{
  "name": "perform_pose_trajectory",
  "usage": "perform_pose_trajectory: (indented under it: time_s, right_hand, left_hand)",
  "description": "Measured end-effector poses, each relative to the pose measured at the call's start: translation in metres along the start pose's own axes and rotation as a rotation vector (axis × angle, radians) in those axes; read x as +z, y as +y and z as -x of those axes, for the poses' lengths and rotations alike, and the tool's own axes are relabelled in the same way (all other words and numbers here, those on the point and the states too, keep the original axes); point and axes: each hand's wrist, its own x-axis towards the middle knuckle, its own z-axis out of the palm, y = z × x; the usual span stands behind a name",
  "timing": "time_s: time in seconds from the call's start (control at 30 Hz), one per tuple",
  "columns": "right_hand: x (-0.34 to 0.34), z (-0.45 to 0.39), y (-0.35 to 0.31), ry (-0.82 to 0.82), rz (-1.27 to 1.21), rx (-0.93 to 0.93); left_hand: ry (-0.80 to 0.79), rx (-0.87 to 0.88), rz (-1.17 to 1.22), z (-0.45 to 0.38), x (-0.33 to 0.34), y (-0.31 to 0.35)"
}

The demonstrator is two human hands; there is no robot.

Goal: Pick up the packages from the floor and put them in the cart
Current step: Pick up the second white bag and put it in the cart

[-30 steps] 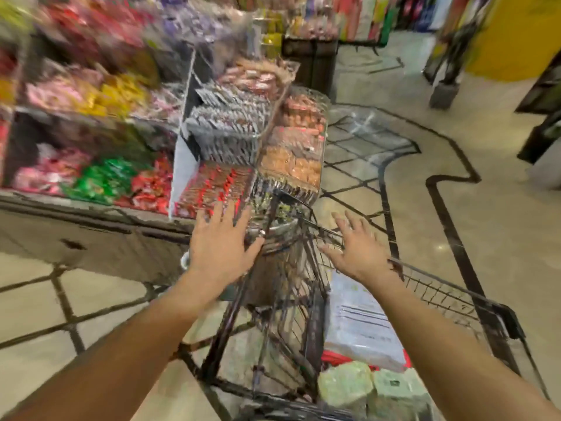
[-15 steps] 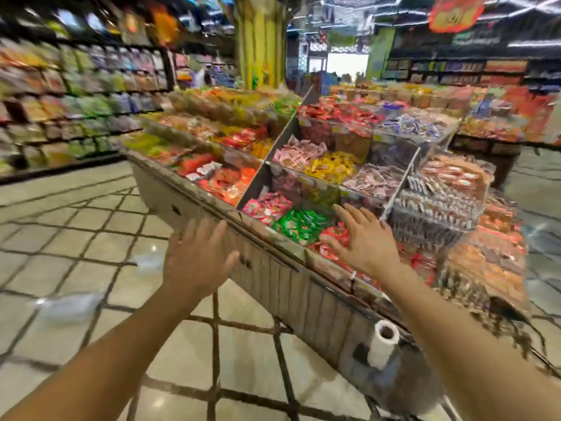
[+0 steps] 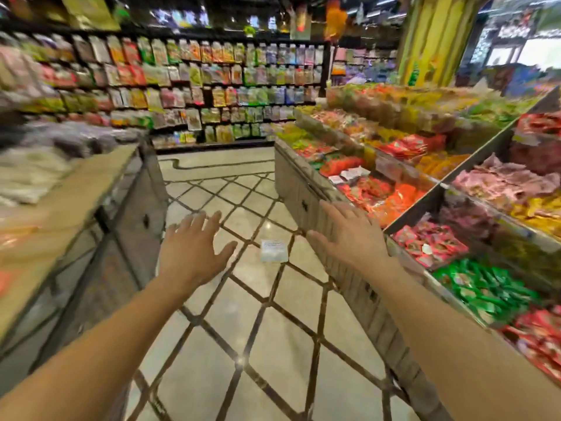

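Observation:
A small white package (image 3: 274,251) lies flat on the tiled aisle floor, between my two hands in the view and some way ahead of them. My left hand (image 3: 190,247) is held out palm down with its fingers spread and holds nothing. My right hand (image 3: 349,235) is likewise stretched forward with straight fingers, empty, in front of the wooden side of the candy stand. The cart is out of view.
A long candy display stand (image 3: 306,205) with bins of wrapped sweets borders the aisle on the right. A wooden counter (image 3: 100,189) with blurred goods stands on the left. Shelves of hanging packets (image 3: 212,86) close the far end. Tiled floor (image 3: 267,344) runs between them.
The view has swung left, from the cart and the stand's end to the aisle between the stands. The cart has left the view and the white package on the floor has come into it.

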Motion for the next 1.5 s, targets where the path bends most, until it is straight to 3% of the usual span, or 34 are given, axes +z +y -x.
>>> perform_pose_trajectory:
  time_s: [0.43, 1.1, 1.5]
  right_hand:
    - [0.076, -0.263, 0.007, -0.069, -0.062, -0.049]
    - [0.217, -0.656, 0.056, -0.129, -0.013, 0.134]
    - [0.340, -0.859, 0.124, -0.233, -0.093, 0.139]
  left_hand:
    - [0.003, -0.050, -0.039, -0.229, 0.061, -0.035]
    - [-0.099, 0.077, 0.056, -0.649, 0.264, -0.060]
    - [-0.195, 0.067, 0.120, -0.848, 0.391, -0.020]
